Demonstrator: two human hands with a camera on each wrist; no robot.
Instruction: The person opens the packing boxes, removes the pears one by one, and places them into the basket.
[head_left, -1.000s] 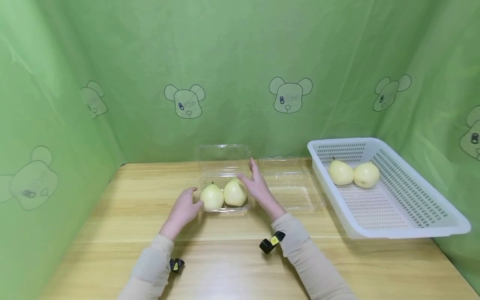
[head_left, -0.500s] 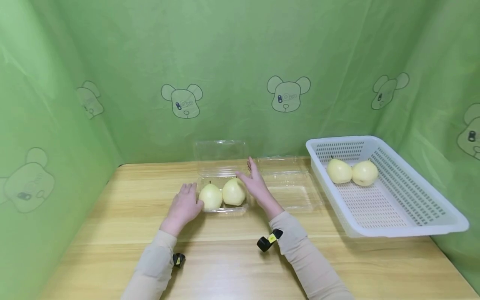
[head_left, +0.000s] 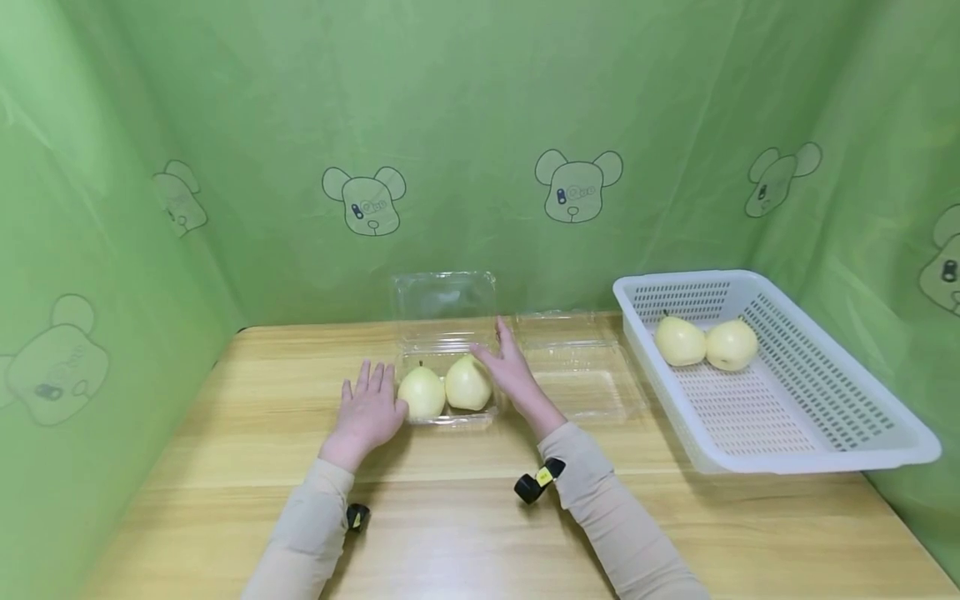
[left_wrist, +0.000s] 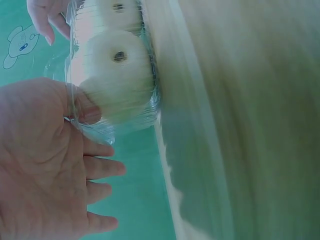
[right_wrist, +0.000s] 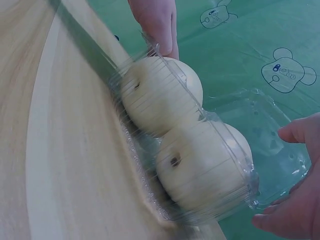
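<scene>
Two pale yellow pears, a left one [head_left: 422, 393] and a right one [head_left: 468, 385], sit side by side in a clear plastic clamshell box [head_left: 450, 422]. Its hinged lid [head_left: 444, 296] stands raised at the back. At the box's left end is my left hand [head_left: 367, 417], fingers straight and spread, its thumb at the box's rim beside the left pear. My right hand [head_left: 514, 373] is at the right end, fingers extended, thumb near the right pear's top. In the right wrist view, both pears [right_wrist: 202, 165] show through the clear wall, apart from my right fingers.
Just right of the box lies a second clear clamshell box [head_left: 588, 392], its lid up. Farther right stands a white perforated basket [head_left: 825, 464] holding two more pears [head_left: 680, 342]. Green printed cloth [head_left: 465, 100] hangs behind the wooden table [head_left: 442, 517] and at both sides.
My left hand has straightened and spread its fingers, and they now point toward the back. The lid of the box with pears stands higher. My right hand has barely moved.
</scene>
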